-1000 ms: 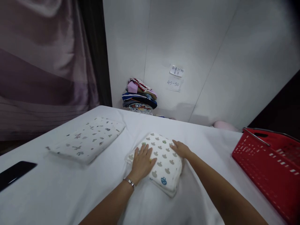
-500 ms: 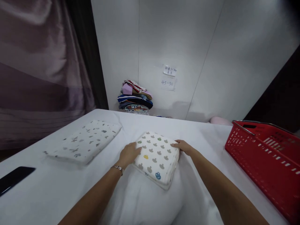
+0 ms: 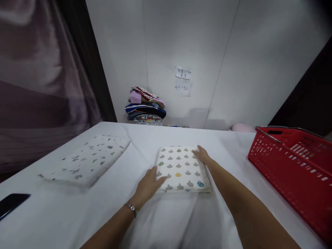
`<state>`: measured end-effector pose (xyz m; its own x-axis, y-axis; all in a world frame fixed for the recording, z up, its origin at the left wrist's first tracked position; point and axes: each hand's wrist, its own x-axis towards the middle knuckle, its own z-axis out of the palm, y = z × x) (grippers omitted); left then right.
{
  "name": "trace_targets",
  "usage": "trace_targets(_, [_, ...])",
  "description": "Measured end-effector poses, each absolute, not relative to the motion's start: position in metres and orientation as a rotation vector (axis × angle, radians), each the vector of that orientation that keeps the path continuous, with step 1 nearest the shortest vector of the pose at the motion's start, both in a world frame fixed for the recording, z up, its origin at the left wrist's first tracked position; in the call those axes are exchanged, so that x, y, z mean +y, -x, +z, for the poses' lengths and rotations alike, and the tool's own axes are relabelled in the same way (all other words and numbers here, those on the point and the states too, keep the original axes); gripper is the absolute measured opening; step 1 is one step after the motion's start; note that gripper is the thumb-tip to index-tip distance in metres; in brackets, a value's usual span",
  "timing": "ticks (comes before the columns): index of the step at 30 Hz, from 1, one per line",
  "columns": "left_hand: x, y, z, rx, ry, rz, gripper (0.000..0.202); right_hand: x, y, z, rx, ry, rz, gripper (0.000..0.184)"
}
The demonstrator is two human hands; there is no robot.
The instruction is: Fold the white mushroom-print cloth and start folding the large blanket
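A folded white cloth (image 3: 178,167) printed with grey mushrooms and a few green, yellow and blue ones lies squarely in front of me on the white-covered table. At its near left corner is my left hand (image 3: 148,183), thumb over the top and fingers along the side, holding that edge. My right hand (image 3: 202,154) grips the far right corner, thumb on top and the other fingers partly hidden behind the edge. Further left lies a second folded white cloth (image 3: 89,159) with grey leaf-like prints, apart from both hands.
On the right side of the table (image 3: 223,141) stands a red plastic basket (image 3: 290,173) with a metal handle. A black phone (image 3: 12,204) lies at the left. Beyond the far edge, a stack of folded fabrics (image 3: 146,107) rests by the wall, below paper notes (image 3: 183,88).
The mushroom cloth has been turned so its near edge faces me and now lies flatter on the table, slightly right of before. Both hands moved with it. The view has shifted slightly.
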<state>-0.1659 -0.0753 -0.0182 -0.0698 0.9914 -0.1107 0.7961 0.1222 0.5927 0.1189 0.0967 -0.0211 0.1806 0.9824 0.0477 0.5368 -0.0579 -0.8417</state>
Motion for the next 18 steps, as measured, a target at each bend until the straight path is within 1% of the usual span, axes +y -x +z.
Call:
trace_targets(2, [-0.078, 0.165, -0.018, 1.958, -1.812, 0.554, 0.064, 0.082, -0.117, -0.02, -1.518, 1.712, 0.686, 0.061])
trace_targets(4, [-0.079, 0.164, -0.018, 1.978, -1.941, 0.619, 0.059, 0.061, -0.115, -0.018, -1.662, 1.67, 0.56, 0.059])
trace_targets(6, [-0.08, 0.162, -0.02, 1.939, -2.113, 0.671, 0.056, 0.033, -0.113, -0.018, -1.912, 1.548, 0.382, 0.055])
trace_targets(8, [-0.082, 0.159, -0.025, 1.807, -2.299, 0.631, 0.054, 0.003, -0.11, -0.022, -2.198, 1.386, 0.279, 0.054])
trace_targets(10, [-0.084, 0.156, -0.031, 1.673, -2.419, 0.538, 0.052, -0.023, -0.107, -0.029, -2.402, 1.306, 0.287, 0.052])
trace_targets(12, [-0.085, 0.154, -0.035, 1.629, -2.45, 0.475, 0.051, -0.039, -0.106, -0.034, -2.492, 1.321, 0.304, 0.05])
trace_targets(18, [-0.092, 0.159, -0.031, 1.596, -2.475, 0.462, 0.054, -0.044, -0.111, -0.025, -2.417, 1.331, 0.38, 0.043])
